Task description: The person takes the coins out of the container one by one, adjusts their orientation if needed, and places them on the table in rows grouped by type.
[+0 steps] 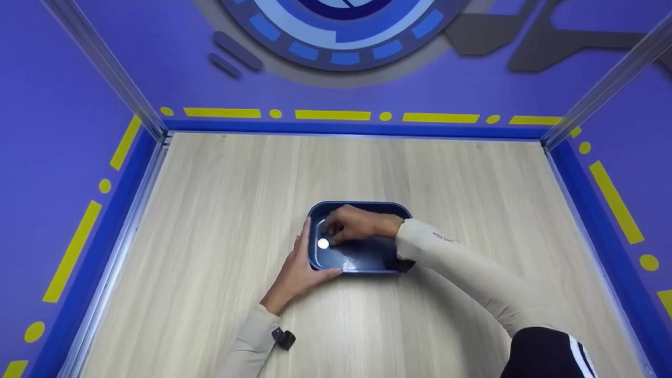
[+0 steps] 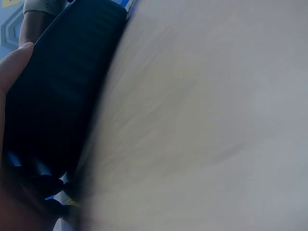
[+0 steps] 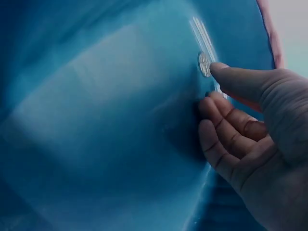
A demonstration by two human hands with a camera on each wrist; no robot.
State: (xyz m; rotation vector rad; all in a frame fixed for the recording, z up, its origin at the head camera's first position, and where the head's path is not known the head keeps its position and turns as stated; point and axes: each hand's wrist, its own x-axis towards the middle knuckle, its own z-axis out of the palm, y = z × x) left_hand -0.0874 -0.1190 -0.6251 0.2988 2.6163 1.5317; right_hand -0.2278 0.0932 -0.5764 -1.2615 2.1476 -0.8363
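Observation:
A dark blue rectangular tray with rounded corners and raised walls rests on the wooden table. My left hand grips its near left corner, thumb along the front rim and fingers along the left side. In the left wrist view the thumb lies against the tray's wall. Inside the tray, toward its left end, a silver coin sits right by my right thumb tip. My right hand reaches in from the right with loosely bent fingers, thumb and fingertips apart. The index finger is mostly hidden.
Pale wooden table surrounds the tray on all sides. Purple-blue panels with yellow marks stand at the back, left and right, joined by metal corner rails. A small black device is on the left wrist.

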